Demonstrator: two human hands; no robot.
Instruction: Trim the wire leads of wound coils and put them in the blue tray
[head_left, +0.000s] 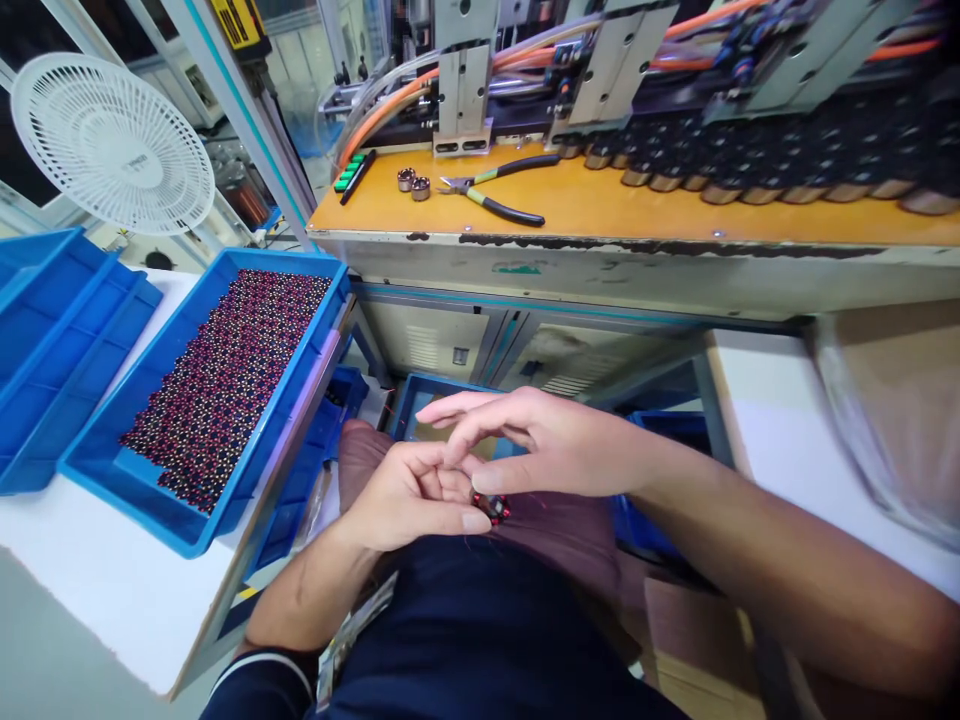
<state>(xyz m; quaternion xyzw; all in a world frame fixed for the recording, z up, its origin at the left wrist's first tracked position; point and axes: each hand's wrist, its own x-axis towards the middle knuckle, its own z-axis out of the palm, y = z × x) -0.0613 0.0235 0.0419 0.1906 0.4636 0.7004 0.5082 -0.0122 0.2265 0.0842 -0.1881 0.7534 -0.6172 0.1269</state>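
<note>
Above my lap, a small dark part with red bits (493, 507) sits at the fingertips of my left hand (416, 497), whose thumb lies along its near side. My right hand (532, 440) reaches over from the right, with its thumb touching the top of the part and its other fingers curved above my left fingers. Thin red wire ends stick out near the part. My hands hide some of it.
A blue tray (202, 545) full of small red and black parts lies on the left table, beside stacked blue bins (52, 350) and a fan (112, 145). Cutting pliers (487, 190) and two metal rings (413, 184) rest on the orange bench (600, 215) under the machine.
</note>
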